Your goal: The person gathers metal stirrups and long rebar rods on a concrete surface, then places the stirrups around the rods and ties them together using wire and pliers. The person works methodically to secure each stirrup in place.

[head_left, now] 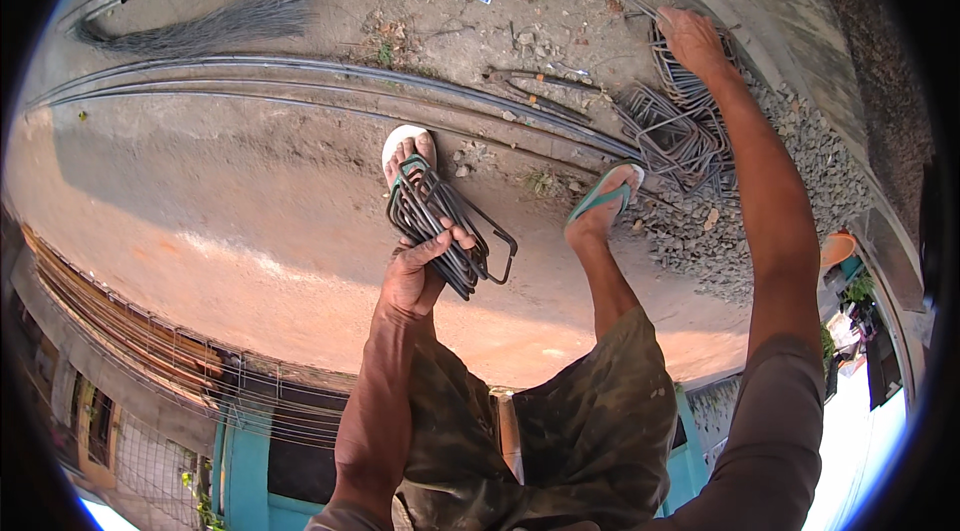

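Bundle of dark bent steel rebar stirrups [440, 226] hangs in the left hand [420, 276], grip curled tight round the bars, their long axis slanting away over the left foot. Right hand [690, 41] reaches far forward, fingers bent onto the loose pile of rectangular steel stirrups [675, 131] beside the grey gravel heap [790, 181]; that pile lies nearest the right hand, well apart from the left.
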### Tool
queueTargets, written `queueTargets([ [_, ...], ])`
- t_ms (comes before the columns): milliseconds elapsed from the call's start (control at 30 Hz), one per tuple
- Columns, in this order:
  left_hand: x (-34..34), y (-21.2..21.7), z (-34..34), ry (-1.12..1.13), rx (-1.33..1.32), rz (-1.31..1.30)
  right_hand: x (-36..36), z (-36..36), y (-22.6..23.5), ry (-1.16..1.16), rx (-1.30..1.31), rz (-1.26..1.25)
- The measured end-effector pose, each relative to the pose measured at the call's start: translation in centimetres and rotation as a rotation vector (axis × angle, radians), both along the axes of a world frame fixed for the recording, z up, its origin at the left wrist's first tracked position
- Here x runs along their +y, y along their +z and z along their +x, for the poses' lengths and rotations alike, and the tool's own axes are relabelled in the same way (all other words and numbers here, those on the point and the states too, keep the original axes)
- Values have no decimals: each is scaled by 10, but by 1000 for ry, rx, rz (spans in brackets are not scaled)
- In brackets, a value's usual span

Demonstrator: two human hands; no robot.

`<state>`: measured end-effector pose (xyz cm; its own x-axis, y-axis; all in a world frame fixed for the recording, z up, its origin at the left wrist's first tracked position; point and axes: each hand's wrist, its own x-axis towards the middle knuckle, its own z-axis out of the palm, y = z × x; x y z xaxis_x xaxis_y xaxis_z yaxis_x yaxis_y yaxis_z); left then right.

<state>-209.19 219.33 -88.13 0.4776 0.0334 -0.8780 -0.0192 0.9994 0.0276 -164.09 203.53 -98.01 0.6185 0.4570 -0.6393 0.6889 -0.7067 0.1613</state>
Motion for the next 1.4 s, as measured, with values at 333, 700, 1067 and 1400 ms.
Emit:
queueTargets([
  [333, 0, 1, 3, 13, 6, -12, -44, 5, 0, 394, 22, -94],
  [700, 8, -5, 14, -4, -94, -6, -37, 3, 38, 444, 5, 134],
  [1067, -8, -6, 26, -96, -43, -64, -78, 12, 100, -405, -148, 614],
  [1400, -14, 3, 39, -152, -86, -21, -165, 7, 186, -492, -201, 585],
])
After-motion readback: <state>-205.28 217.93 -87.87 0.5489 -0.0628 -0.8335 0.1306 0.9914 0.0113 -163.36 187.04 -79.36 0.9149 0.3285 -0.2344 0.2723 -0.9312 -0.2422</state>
